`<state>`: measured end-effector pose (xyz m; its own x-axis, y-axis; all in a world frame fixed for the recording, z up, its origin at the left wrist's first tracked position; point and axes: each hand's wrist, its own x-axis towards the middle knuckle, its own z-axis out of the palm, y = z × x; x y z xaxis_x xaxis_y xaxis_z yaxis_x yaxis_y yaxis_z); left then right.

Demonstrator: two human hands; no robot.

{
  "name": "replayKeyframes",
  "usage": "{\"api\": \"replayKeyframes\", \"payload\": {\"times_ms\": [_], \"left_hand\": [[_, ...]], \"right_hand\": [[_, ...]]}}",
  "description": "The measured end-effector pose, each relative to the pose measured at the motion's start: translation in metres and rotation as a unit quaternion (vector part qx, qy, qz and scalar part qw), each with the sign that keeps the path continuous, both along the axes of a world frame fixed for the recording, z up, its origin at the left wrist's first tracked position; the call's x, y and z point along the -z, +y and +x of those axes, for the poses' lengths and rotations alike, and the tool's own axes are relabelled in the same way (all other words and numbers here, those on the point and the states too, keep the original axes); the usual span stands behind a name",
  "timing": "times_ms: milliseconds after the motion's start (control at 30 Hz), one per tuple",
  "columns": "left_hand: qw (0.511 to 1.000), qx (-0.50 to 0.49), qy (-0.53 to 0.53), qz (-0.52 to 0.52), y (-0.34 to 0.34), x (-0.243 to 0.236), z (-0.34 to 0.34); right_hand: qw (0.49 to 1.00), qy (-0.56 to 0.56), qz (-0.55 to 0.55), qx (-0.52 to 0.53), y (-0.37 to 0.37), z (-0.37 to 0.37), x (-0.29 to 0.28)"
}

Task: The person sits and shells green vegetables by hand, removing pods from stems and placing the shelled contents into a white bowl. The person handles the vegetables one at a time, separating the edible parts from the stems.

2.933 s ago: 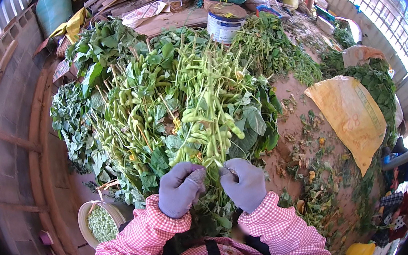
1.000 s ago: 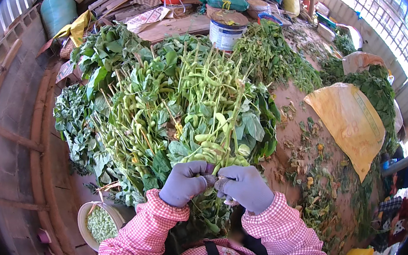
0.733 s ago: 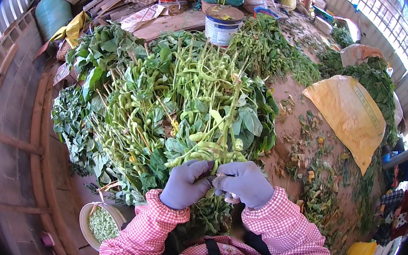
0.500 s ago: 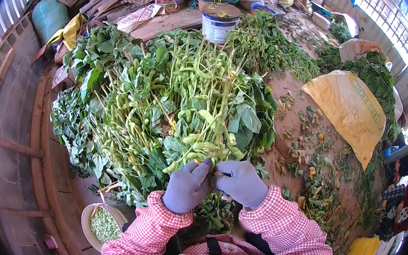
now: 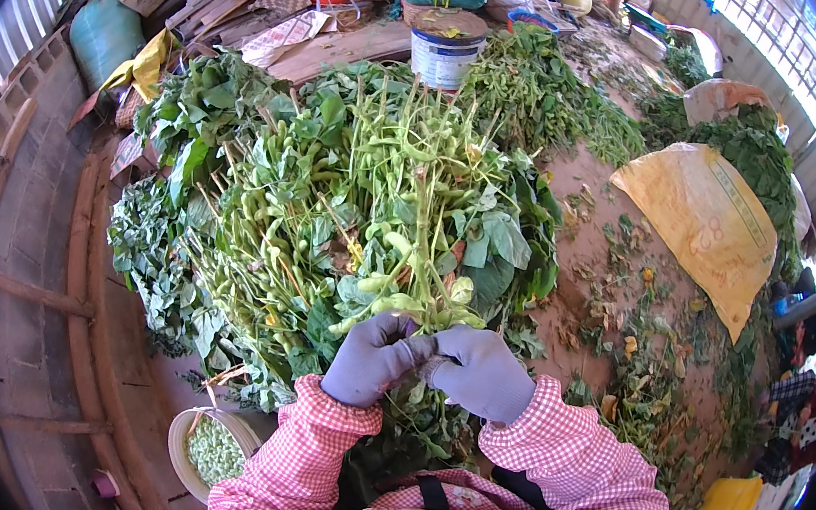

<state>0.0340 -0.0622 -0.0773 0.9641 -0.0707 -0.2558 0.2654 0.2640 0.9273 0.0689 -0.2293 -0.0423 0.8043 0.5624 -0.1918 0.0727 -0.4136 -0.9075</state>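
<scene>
Both my hands wear grey-purple gloves and meet at the lower end of a green soybean stalk with plump pods. My left hand is closed, its fingertips pressed together beside the pods; what they pinch is hidden. Closed as well, my right hand appears to grip the stalk's lower end, which its fingers mostly cover. Beyond them spreads a large heap of leafy soybean plants. To the left of my left sleeve, a whitish bucket contains pale green shelled beans.
A blue-and-white pail with a lid stands behind the heap. An orange-yellow woven sack lies to the right, near scattered dry leaves. A block wall bounds the left side. A yellow container sits at lower right.
The top of the soybean stalk has shifted left, and the stalk now stands at a different tilt. My fingers have drawn closer together. The whole view has moved slightly.
</scene>
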Motion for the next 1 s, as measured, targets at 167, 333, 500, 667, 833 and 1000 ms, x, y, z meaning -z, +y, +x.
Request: {"api": "replayKeyframes", "payload": {"times_ms": [167, 333, 500, 667, 833, 1000], "left_hand": [[0.968, -0.004, 0.075, -0.240, 0.003, 0.008, -0.002], [0.976, 0.009, 0.084, -0.202, 0.010, -0.005, -0.005], [0.991, -0.044, 0.030, -0.121, 0.031, -0.021, -0.010], [0.970, -0.127, 0.037, -0.205, 0.031, -0.037, 0.000], [0.973, -0.064, 0.039, -0.219, 0.036, -0.038, 0.001], [0.979, -0.065, -0.001, -0.192, 0.031, -0.030, -0.005]], "right_hand": [[0.999, 0.029, -0.006, -0.016, -0.002, 0.003, -0.003], [0.989, 0.129, 0.052, 0.044, -0.001, -0.002, -0.006], [0.977, 0.189, 0.066, 0.073, -0.001, -0.003, -0.006], [0.989, 0.139, 0.044, 0.031, 0.003, -0.005, -0.004], [0.990, 0.132, 0.034, 0.041, 0.004, -0.006, -0.005], [0.985, 0.167, 0.035, -0.004, -0.005, 0.001, -0.024]]}}
